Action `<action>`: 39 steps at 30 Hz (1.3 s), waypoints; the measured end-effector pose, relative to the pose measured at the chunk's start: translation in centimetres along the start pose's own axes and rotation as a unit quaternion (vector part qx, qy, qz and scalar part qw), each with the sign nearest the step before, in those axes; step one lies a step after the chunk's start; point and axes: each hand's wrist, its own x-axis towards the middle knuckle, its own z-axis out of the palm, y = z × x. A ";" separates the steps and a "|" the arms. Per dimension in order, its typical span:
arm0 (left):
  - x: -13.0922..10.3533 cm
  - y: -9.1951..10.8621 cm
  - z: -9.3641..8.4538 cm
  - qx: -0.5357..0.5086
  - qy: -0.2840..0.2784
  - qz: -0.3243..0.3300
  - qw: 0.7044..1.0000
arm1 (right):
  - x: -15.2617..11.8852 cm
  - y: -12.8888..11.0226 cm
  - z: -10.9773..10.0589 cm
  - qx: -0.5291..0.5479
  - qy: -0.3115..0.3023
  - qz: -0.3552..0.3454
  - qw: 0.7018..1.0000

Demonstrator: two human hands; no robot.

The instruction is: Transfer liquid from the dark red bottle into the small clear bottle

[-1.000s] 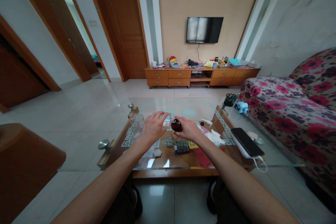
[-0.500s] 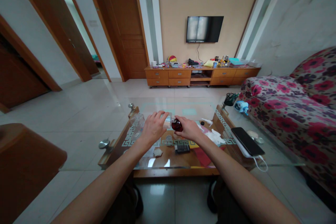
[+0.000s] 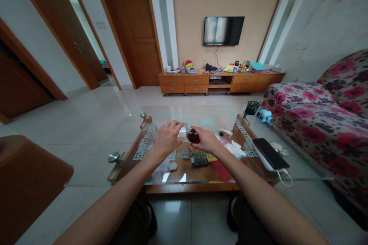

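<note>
Over the middle of the glass table (image 3: 94, 180), my left hand (image 3: 168, 138) is closed around a clear container (image 3: 182, 132), its fingers reaching over the top. From the right, my right hand (image 3: 206, 139) grips a small dark red-brown bottle (image 3: 193, 136), tilted so that its neck end points left at the container. The bottle's mouth meets or nearly meets the container's edge; whether they touch I cannot tell. A small round black cap (image 3: 221, 134) lies to the right of my right hand, beside crumpled white tissue (image 3: 235, 148).
A black phone (image 3: 270, 153) with a white cable lies at the table's right. Clear plastic packaging (image 3: 149, 134) is at the left. A black box (image 3: 199, 161) and a whitish hexagonal piece (image 3: 173, 166) are near the front. The flowered sofa (image 3: 316, 118) stands at right.
Both hands stay almost in place, still holding the container and the bottle close together. The view has shifted very slightly.
</note>
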 end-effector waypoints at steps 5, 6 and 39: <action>0.0 0.1 -0.2 0.007 0.002 0.006 1.000 | 0.1 0.2 0.2 0.008 0.004 -0.004 1.000; 0.0 0.2 -0.2 0.007 0.002 0.006 1.000 | 0.1 0.2 0.2 0.009 0.004 -0.005 1.000; 0.6 1.8 -0.8 0.041 0.000 0.018 0.999 | -0.5 0.6 -0.2 0.025 0.010 0.004 1.000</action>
